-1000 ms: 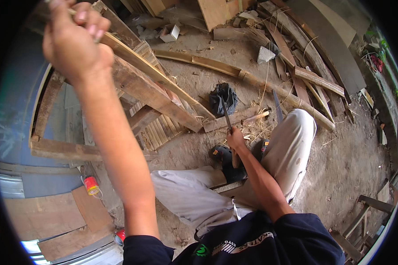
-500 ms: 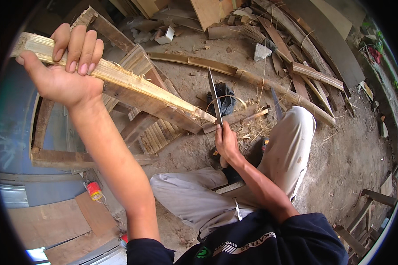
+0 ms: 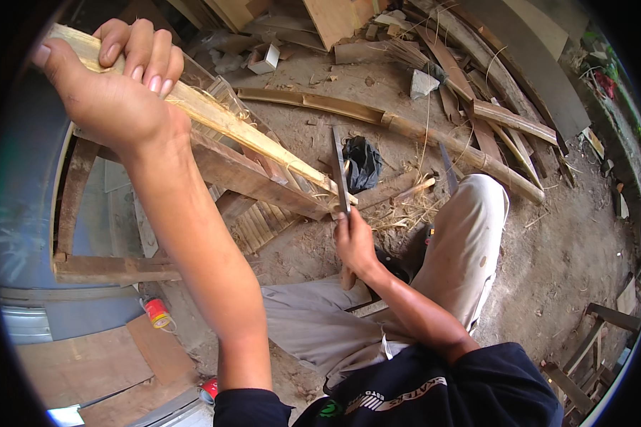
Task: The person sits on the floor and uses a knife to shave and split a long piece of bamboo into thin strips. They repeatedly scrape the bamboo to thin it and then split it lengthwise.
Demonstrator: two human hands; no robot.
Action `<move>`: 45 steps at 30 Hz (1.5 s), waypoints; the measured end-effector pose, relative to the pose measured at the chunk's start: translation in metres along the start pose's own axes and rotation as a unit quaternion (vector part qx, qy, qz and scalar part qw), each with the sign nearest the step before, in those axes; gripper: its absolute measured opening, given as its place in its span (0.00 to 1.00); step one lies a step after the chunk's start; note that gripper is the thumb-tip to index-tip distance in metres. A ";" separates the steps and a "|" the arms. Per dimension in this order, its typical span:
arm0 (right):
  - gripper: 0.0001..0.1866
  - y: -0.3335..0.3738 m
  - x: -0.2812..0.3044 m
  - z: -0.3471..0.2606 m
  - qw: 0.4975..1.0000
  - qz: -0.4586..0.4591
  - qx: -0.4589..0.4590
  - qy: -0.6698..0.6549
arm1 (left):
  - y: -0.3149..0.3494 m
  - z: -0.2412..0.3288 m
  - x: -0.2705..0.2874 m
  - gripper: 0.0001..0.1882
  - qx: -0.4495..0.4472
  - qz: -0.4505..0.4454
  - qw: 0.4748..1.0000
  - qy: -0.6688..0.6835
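High on the left, my left hand (image 3: 117,85) is wrapped round the upper end of a pale, rough strip of wood or bamboo (image 3: 253,146). The strip slants down to the right, with frayed fibres along its edge. My right hand (image 3: 356,242) grips the wooden handle of a machete (image 3: 339,164), its long, narrow blade pointing up and away from me. Near its base, the blade crosses the strip's lower end; whether it bites into the wood cannot be seen. Under the strip runs a brown wooden beam (image 3: 263,178), part of a frame.
Shavings (image 3: 406,212) and a black plastic bag (image 3: 363,162) lie on the dirt floor ahead. Beyond them stretches a split bamboo pole (image 3: 463,151). Loose boards (image 3: 516,122) are piled at far right. A red-and-yellow can (image 3: 157,313) is at left.
My left hand has shifted slightly up and right with the strip. My right hand and the machete have come slightly nearer and left, and the strip's low end sits a little lower.
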State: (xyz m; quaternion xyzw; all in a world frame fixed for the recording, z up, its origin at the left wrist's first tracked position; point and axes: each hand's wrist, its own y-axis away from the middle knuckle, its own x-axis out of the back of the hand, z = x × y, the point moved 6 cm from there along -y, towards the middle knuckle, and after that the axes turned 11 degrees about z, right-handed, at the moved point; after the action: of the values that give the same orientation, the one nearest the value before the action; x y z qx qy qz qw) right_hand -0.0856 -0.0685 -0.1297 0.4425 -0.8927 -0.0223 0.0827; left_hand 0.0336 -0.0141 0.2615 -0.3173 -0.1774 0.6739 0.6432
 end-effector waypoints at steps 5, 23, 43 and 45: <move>0.12 -0.015 0.016 0.044 0.956 0.054 -0.226 -0.179 | -0.002 -0.002 0.007 0.32 -0.003 0.014 1.000 -0.011; 0.10 0.020 0.011 -0.154 0.975 -0.086 0.204 -0.028 | 0.016 0.009 0.020 0.31 0.005 0.047 0.998 0.044; 0.06 0.023 -0.003 -0.071 0.981 -0.070 0.165 0.070 | 0.013 0.009 0.050 0.31 -0.016 0.085 0.995 0.047; 0.06 0.024 -0.008 -0.063 0.984 -0.087 0.147 0.051 | 0.012 0.007 0.048 0.31 -0.013 0.078 0.996 0.043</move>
State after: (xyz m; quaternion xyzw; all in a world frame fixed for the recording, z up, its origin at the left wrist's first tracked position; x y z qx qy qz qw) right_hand -0.0890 -0.0459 -0.0657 0.5263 -0.8391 0.1243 0.0596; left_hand 0.0213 0.0329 0.2494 -0.3674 -0.1328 0.7054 0.5914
